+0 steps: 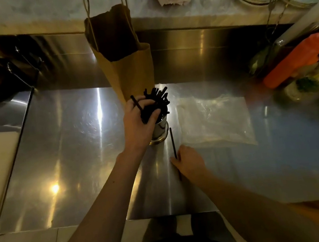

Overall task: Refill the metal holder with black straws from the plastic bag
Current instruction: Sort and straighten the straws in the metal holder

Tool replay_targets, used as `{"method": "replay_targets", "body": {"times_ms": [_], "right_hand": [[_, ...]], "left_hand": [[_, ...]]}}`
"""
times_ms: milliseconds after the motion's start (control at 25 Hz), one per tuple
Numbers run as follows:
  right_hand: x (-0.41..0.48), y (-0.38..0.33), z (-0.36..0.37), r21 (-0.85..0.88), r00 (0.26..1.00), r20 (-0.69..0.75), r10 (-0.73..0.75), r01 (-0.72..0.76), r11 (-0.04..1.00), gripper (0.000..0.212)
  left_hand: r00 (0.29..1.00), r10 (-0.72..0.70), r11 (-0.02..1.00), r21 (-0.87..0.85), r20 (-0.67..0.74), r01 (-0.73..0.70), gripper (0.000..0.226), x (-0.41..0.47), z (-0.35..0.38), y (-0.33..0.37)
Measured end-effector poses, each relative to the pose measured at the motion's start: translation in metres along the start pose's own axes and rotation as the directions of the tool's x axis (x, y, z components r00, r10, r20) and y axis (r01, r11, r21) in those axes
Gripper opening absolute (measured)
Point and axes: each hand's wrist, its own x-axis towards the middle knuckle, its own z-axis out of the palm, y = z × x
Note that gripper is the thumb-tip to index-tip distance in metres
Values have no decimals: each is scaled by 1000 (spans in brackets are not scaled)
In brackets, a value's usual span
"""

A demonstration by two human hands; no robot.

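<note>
The metal holder (160,130) is stood at the centre of the steel worktop (66,145). A bundle of black straws (158,100) in its mouth is gripped by the left hand (140,121), fingers curled round it. At 5 o'clock from the holder a single straw (172,141) is lain flat, its near end covered by the right hand (190,162); whether it is pinched cannot be told. The plastic bag (215,121) is laid flat at 3 o'clock, a paper bag (126,64) at 12 o'clock.
</note>
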Motion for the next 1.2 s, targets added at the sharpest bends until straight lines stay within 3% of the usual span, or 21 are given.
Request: {"method": "replay_targets", "body": {"times_ms": [120, 200, 320, 400, 480, 560, 720, 840, 920, 1000, 1200], "right_hand": [[5, -8, 7, -97, 999, -49, 2, -7, 995, 31], [6, -12, 3, -136, 1000, -6, -1, 0, 991, 31], [4, -20, -8, 189, 998, -43, 47, -38, 981, 29], [-6, -31, -21, 454, 989, -131, 65, 2, 891, 22], [-18, -44, -45, 640, 967, -240, 87, 90, 763, 13], [-24, -56, -74, 699, 914, -398, 74, 251, 669, 5], [-29, -82, -128, 666, 784, -619, 39, 499, 554, 23], [-31, -92, -145, 598, 722, -690, -58, 613, 516, 24], [-28, -96, -147, 535, 688, -716, -119, 650, 539, 18], [-21, -101, -150, 441, 670, -720, -182, 643, 626, 16], [-2, -109, -146, 217, 823, -417, -386, 502, 837, 17]], "left_hand": [[1000, -4, 999, -36, -8, 4, 25, -3, 0, 1], [1000, 19, 999, -34, -1, -19, 28, -4, -2, 3], [1000, 21, 997, -73, 1, -21, 32, 0, -6, 8], [1000, 10, 995, -104, -14, -11, 28, 3, -11, 10], [1000, 16, 994, -111, -17, -17, 25, 3, -16, 9], [999, -33, 991, -131, 18, 35, 29, -2, -20, 6], [978, -136, 973, -165, 157, 162, 78, -13, -27, -9], [973, -147, 976, -134, 179, 172, 91, -24, -24, -20], [975, -165, 974, -129, 148, 184, 84, -27, -21, -20], [980, -158, 978, -117, 122, 172, 76, -28, -19, -16], [984, -147, 978, -132, 98, 159, 72, -39, -14, -10]]}}
